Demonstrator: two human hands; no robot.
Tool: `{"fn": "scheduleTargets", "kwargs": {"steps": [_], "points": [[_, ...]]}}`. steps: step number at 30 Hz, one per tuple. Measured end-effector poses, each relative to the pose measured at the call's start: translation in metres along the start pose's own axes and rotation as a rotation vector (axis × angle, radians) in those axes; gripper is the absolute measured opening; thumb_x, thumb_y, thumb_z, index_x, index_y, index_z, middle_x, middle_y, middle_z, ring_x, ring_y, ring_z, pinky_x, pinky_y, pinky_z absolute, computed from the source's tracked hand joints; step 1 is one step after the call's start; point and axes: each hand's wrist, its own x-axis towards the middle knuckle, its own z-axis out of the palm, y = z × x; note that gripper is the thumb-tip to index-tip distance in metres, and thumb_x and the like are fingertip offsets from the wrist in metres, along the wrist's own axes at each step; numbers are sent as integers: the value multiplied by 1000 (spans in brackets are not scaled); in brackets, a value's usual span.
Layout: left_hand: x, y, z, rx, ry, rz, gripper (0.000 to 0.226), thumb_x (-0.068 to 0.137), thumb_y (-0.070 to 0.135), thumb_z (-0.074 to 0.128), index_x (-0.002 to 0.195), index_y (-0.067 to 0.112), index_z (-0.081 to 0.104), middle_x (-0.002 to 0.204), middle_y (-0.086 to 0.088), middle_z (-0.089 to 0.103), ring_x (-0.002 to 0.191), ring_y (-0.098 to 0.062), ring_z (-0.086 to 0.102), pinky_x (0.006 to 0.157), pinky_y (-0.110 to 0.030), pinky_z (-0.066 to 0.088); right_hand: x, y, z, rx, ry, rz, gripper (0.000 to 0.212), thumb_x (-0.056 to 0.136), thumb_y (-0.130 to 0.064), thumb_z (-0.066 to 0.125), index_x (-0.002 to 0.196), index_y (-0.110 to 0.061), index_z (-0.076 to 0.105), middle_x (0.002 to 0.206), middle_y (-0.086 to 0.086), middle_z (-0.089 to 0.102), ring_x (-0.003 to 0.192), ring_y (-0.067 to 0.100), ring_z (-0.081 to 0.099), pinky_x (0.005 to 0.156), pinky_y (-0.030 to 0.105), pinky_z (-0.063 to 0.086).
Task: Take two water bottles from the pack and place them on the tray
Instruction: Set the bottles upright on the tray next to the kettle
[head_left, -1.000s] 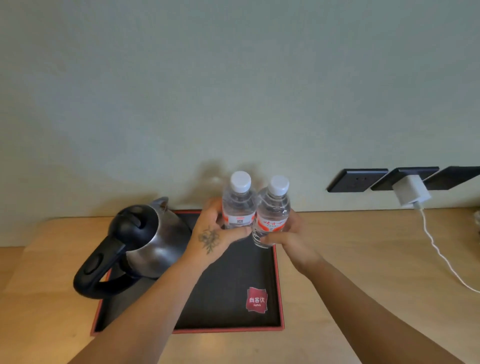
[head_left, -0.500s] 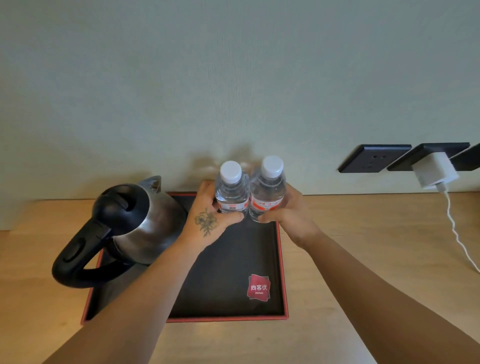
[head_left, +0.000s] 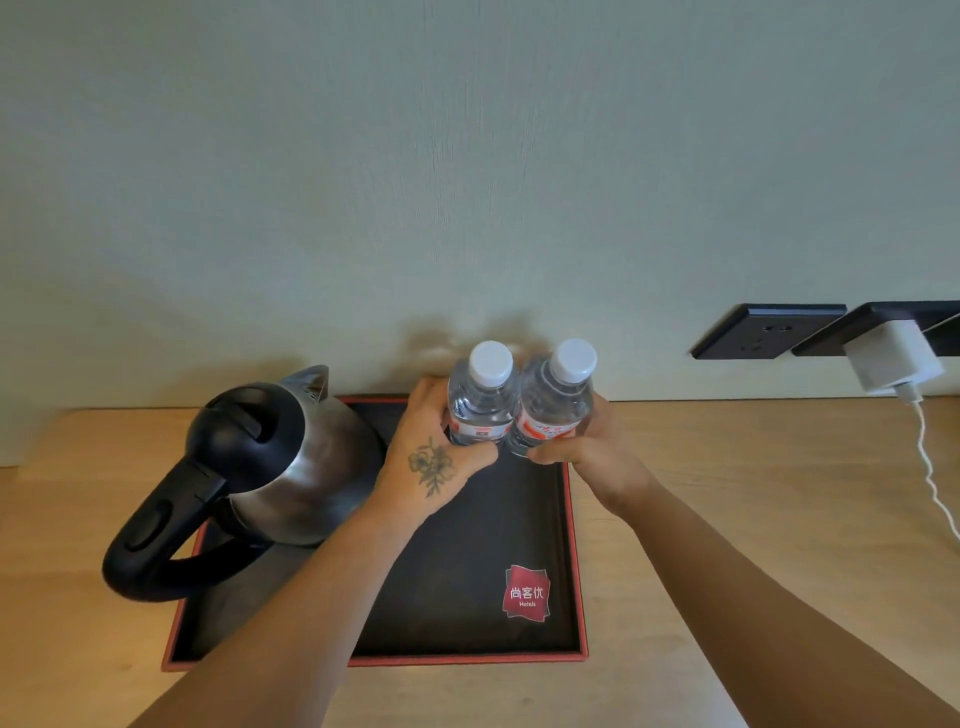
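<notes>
Two small clear water bottles with white caps and red-and-white labels stand side by side at the far end of a black tray with a red rim. My left hand is wrapped around the left bottle. The right bottle is held by my right hand. The bottles touch each other and lean slightly. Their bases are hidden behind my fingers, so whether they rest on the tray cannot be told. No bottle pack is in view.
A steel kettle with a black lid and handle fills the tray's left side. The tray bears a red logo. It lies on a wooden counter against a wall. At the right are black sockets, a white charger and its cable.
Both hands have carried the bottles away from me and lower, toward the tray's far end by the wall. The grip on each bottle is unchanged.
</notes>
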Motion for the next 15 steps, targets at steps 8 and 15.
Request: {"fn": "scheduleTargets", "kwargs": {"steps": [8, 15], "points": [[-16, 12, -28, 155, -51, 57, 88, 68, 40, 79, 148, 32, 46, 148, 9, 56, 130, -12, 64, 116, -47, 54, -18, -31, -14, -343, 45, -99, 76, 71, -19, 97, 136, -35, 60, 132, -8, 66, 119, 13, 63, 101, 29, 48], [-40, 76, -65, 484, -37, 365, 75, 95, 21, 80, 156, 43, 41, 152, 15, 52, 139, -10, 55, 112, -36, 51, -47, -99, -37, -459, -1, -238, 69, 81, -29, 92, 140, -35, 58, 139, -15, 62, 125, -2, 61, 102, 27, 56]]}}
